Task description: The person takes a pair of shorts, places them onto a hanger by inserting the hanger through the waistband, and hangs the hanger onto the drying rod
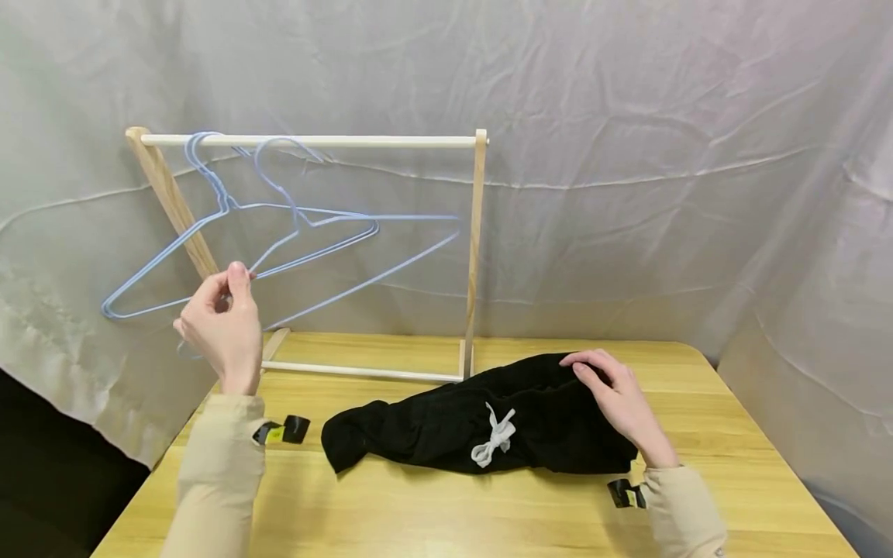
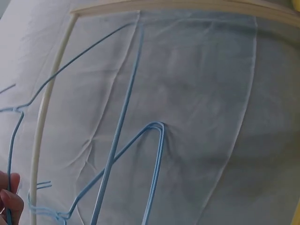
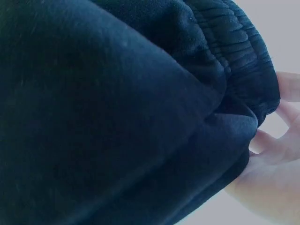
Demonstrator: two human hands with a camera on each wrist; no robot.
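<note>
With thumb and fingertips, my left hand (image 1: 226,318) pinches the side of a light-blue clothes hanger (image 1: 363,291), raised and slanting in front of the rack. Its hook overlaps the white rail in the head view. Two more blue hangers (image 1: 149,267) hang close together from that rail behind it. Black pants (image 1: 432,426) with a white drawstring bow (image 1: 494,435) lie bunched across the table. At their right end, my right hand (image 1: 617,391) holds the fabric between thumb and fingers. A gathered elastic edge (image 3: 239,56) shows beside those fingers in the right wrist view; some fingertips are hidden behind the cloth.
The rack has wooden uprights (image 1: 476,256) and a white rail (image 1: 391,142), with a lower bar (image 1: 363,372) near the table's back edge. A grey curtain (image 1: 628,256) hangs behind the wooden table (image 1: 432,515). Black straps (image 1: 296,428) stick out by both sleeves.
</note>
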